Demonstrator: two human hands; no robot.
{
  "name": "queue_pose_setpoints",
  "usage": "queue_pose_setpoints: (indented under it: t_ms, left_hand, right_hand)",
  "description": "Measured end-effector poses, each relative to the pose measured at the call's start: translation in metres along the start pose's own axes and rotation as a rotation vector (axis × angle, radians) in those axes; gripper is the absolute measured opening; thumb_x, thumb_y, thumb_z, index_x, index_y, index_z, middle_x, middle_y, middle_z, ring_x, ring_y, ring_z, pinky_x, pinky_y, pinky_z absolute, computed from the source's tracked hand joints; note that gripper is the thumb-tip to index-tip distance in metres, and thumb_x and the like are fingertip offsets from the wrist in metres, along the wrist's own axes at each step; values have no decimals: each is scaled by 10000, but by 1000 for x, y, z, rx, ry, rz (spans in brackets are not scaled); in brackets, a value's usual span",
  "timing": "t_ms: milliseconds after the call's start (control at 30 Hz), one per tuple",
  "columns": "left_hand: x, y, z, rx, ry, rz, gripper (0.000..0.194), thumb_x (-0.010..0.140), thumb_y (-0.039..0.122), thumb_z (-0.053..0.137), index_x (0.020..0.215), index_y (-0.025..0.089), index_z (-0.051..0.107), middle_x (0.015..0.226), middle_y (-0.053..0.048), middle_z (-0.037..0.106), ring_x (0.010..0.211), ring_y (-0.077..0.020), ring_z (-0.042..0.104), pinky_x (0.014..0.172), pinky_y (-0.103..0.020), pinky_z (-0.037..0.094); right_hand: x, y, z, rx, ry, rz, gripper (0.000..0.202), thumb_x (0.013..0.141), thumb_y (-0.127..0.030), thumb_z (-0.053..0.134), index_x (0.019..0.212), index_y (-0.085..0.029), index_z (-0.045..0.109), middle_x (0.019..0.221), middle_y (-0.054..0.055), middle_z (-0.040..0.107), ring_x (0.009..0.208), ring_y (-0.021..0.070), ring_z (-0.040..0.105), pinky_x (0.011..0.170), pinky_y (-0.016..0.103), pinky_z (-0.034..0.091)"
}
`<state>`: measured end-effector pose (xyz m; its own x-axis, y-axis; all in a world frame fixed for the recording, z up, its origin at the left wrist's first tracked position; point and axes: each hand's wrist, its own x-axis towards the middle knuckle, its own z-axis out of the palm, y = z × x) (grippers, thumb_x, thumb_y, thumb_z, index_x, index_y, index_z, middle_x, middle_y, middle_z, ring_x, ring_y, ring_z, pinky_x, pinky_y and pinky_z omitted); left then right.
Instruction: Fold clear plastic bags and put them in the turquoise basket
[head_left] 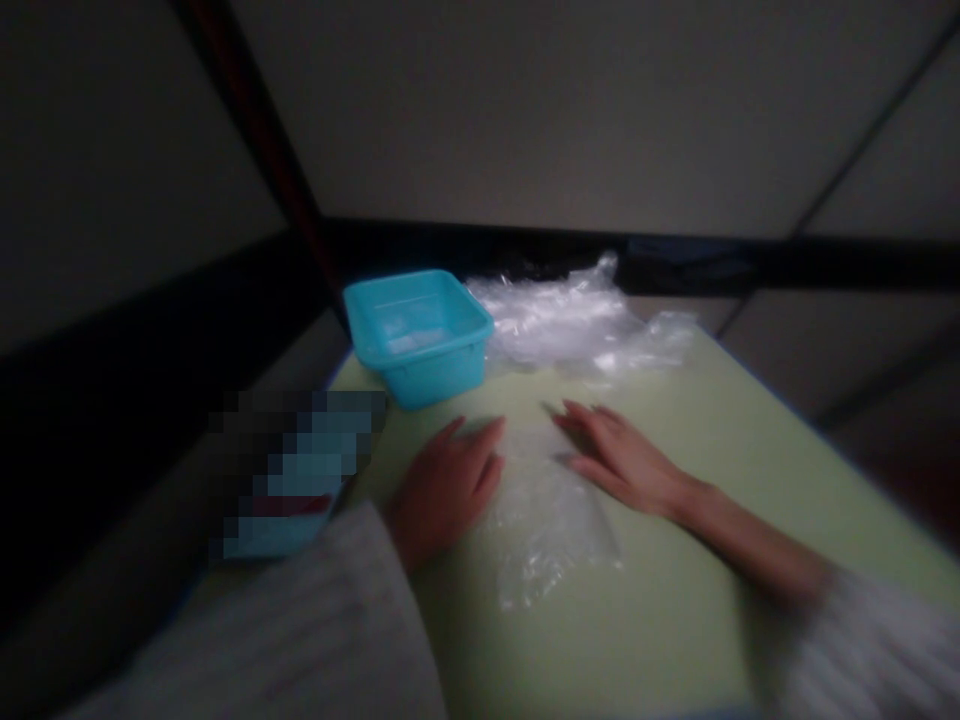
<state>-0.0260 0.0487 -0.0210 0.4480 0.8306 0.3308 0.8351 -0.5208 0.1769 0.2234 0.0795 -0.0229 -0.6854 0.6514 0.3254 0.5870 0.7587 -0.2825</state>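
A clear plastic bag (551, 525) lies flat and a little crinkled on the yellow-green tabletop (675, 620). At its left edge is my left hand (454, 480), fingers apart and nothing visible in them. On the other side, my right hand (615, 455) rests by the bag's upper right corner with its fingers stretched out. Whether the fingertips press on the plastic is too blurred to tell. Beyond my left hand stands a turquoise plastic basin (439, 370) with some clear, whitish material inside.
A heap of clear plastic bags (570, 325) spreads across the table's far end, right beside the basin. Along the left edge lies a pixelated flat object (307, 480). Grey panels (540, 110) rise behind the table, with a dark red post (255, 110) at left.
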Motion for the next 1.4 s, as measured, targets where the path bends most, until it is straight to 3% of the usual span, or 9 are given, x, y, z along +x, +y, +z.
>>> queue_pose_setpoints:
  t_ms: [300, 400, 967, 1133, 1400]
  left_hand:
    - [0, 0, -1, 39, 64, -16, 317, 882, 192, 402, 1168, 127, 524, 1121, -101, 666, 999, -207, 627, 1017, -414, 403]
    - [-1, 1, 0, 30, 99, -7, 320, 876, 188, 406, 1164, 119, 527, 1110, -105, 667, 1000, -210, 621, 1010, -406, 413]
    - [-1, 0, -1, 64, 75, -38, 331, 855, 162, 415, 1160, 103, 532, 1092, -129, 665, 964, -249, 616, 940, -440, 459]
    - [-2, -2, 0, 23, 132, -64, 309, 841, 168, 449, 1139, 155, 531, 1058, -94, 666, 962, -235, 613, 915, -418, 480]
    - [-2, -4, -1, -61, 242, -62, 288, 835, 177, 445, 1101, 129, 545, 1027, -118, 652, 987, -252, 602, 907, -428, 481]
  right_hand:
    - [-2, 2, 3, -23, 56, 66, 574, 931, -446, 397, 1387, -132, 245, 1279, 184, 532, 1132, 294, 530, 945, 506, 426]
    - [-1, 1, 1, 1, 53, 19, 560, 931, -445, 397, 1378, -135, 266, 1308, 182, 505, 1153, 291, 510, 956, 493, 421]
    - [-1, 0, 1, -10, 3, 29, 663, 896, -487, 456, 1411, -149, 210, 1284, 170, 527, 1124, 298, 526, 949, 496, 416]
    - [0, 0, -1, 7, -6, -32, 633, 910, -488, 424, 1421, -185, 204, 1349, 164, 466, 1192, 299, 477, 972, 500, 396]
    - [1, 3, -3, -41, -72, -30, 668, 916, -481, 427, 1436, -165, 152, 1344, 153, 482, 1187, 294, 474, 1008, 513, 354]
